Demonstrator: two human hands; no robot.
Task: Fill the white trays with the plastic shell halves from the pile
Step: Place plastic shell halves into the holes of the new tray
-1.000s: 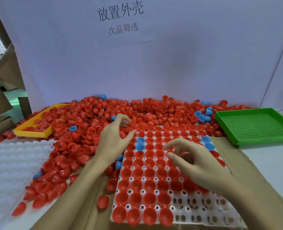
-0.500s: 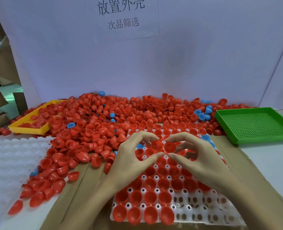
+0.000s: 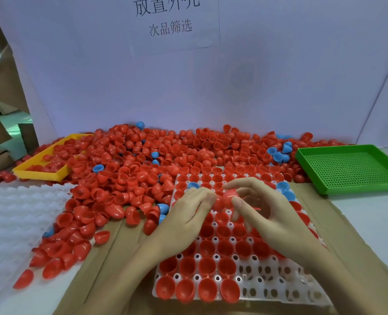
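Note:
A white tray (image 3: 279, 289) with round cells lies in front of me, most cells holding red shell halves and a few blue ones; its near right cells are bare. Behind and left of it spreads a large pile of red shell halves (image 3: 129, 169) with some blue ones. Both hands hover over the tray's middle. A red shell half (image 3: 227, 198) sits between them: my left hand (image 3: 188, 214) touches its left side with its fingertips, and my right hand (image 3: 266, 210) pinches it between thumb and forefinger.
A yellow tray (image 3: 40, 173) half buried in shells sits at the back left. A green perforated tray (image 3: 352, 169) stands at the back right. White dimpled trays (image 3: 13, 219) lie at the left. Brown cardboard (image 3: 111, 258) lies under the white tray. A white board with a sign stands behind.
My left hand came back from the pile to the tray's middle and met my right hand. Two shells held side by side half a second ago now appear as one red piece between the fingertips.

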